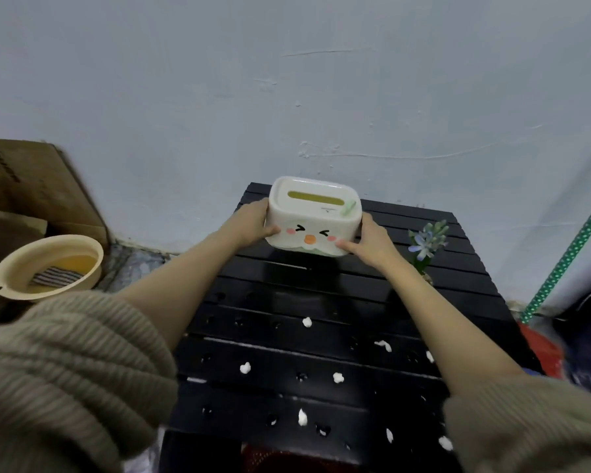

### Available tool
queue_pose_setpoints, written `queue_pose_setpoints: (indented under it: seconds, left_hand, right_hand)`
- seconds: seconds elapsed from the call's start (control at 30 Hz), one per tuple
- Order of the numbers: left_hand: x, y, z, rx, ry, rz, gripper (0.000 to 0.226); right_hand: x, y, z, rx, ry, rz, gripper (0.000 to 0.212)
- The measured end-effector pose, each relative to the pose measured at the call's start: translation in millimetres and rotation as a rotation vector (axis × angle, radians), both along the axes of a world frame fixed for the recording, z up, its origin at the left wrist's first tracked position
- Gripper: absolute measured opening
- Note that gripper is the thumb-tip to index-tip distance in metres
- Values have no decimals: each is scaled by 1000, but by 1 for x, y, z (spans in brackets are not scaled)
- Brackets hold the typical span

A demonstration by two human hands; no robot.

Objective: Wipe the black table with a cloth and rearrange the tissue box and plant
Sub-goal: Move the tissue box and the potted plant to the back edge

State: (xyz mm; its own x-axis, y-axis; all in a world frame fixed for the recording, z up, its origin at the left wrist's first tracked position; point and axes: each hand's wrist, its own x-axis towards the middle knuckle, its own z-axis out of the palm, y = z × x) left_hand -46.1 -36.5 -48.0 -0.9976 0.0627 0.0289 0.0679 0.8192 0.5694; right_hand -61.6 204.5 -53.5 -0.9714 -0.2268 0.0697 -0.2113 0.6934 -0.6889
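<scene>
A white tissue box point(313, 213) with a cartoon face and a yellow slot on top is held over the far part of the black slatted table point(287, 356). My left hand point(253, 221) grips its left side and my right hand point(372, 238) grips its right side. The box looks slightly lifted and tilted above the tabletop. A small plant point(427, 240) with blue flowers stands at the table's right side, just past my right wrist. A striped cloth point(57, 278) lies in a beige basin point(4, 268) on the floor at the left.
Several white crumbs point(307, 321) and wet drops are scattered over the near half of the table. A cardboard box point(31, 186) stands at the left against the wall. A green dotted pole point(567, 254) and a red object point(543, 349) are at the right.
</scene>
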Motion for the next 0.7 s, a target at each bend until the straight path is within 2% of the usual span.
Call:
queue_pose_setpoints:
  seconds: [0.13, 0.37, 0.6, 0.7]
  left_hand:
    - [-51, -14, -6, 17, 13, 13, 53]
    - [-120, -26, -47, 188, -3, 109, 56]
    - [-131, -30, -59, 258, 10, 140, 62]
    - [-114, -29, -60, 197, -31, 166, 71]
  right_hand:
    - [-52, -20, -7, -43, -24, -7, 66]
    - [-121, -41, -33, -62, -1, -11, 68]
    - [-129, -39, -47, -122, -6, 10, 62]
    - [-107, -33, -42, -87, 16, 40, 64]
